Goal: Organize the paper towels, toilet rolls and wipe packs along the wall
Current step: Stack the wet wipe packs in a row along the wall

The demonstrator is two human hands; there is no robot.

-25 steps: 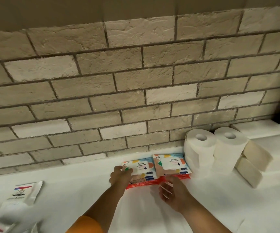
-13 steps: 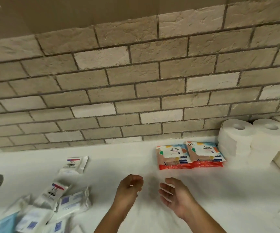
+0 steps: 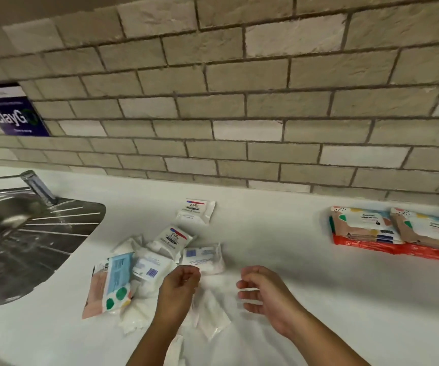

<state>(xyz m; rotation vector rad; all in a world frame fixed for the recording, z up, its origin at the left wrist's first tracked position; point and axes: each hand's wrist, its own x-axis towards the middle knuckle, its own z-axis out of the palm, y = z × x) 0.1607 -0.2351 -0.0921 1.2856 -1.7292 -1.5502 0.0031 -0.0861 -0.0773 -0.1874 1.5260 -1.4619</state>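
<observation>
Head view: the white tabletop (image 3: 279,233) runs under a brick wall (image 3: 239,101), with a steel sink (image 3: 28,233) at its left end. 2 neat stacks of patterned wipe packs (image 3: 395,231) lie side by side on a red pack near the tabletop's back edge at the right, close to the wall. The unsorted wipe packs lie well apart from them, in a loose heap (image 3: 157,260) near the middle of the tabletop, between the sink and the sorted stacks. That heap includes 2 small white packs with red and blue labels (image 3: 196,211), 1 of them a little apart toward the back edge, and a larger blue and peach pack (image 3: 110,283) at the left of the pile. No paper towels or toilet rolls show here.

The left hand (image 3: 178,289) hovers just over the heap's front, fingers curled loosely and holding nothing. The right hand (image 3: 263,291) hangs beside it, half open and empty.

The step in hand looks like picking the next packs. It would go best by gathering like packs together, squaring their edges, then setting them flush beside the sorted stacks. The packs look soft and slippery, so a grip across the flat faces should hold better than a pinch at a corner.
</observation>
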